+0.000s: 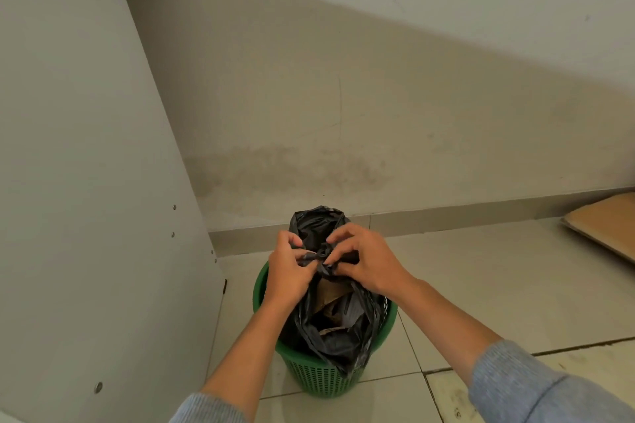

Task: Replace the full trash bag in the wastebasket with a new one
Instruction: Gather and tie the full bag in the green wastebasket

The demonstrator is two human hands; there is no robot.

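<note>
Low in the center of the frame, a round green plastic wastebasket with slotted sides stands on pale floor tiles, holding a crinkled, glossy black trash bag. Just above its rim, 2 bare hands, the left hand and right hand, pinch the gathered bag neck with curled fingers.

Soft, even daylight fills the scene, brightest on the wall far above the hands, with a dimmer band of wall just behind them. Wide-angle distortion tilts the wall line and bends the panel left of the hands. Edges look slightly soft, and the bag beneath the hands shows faint sheen.
</note>
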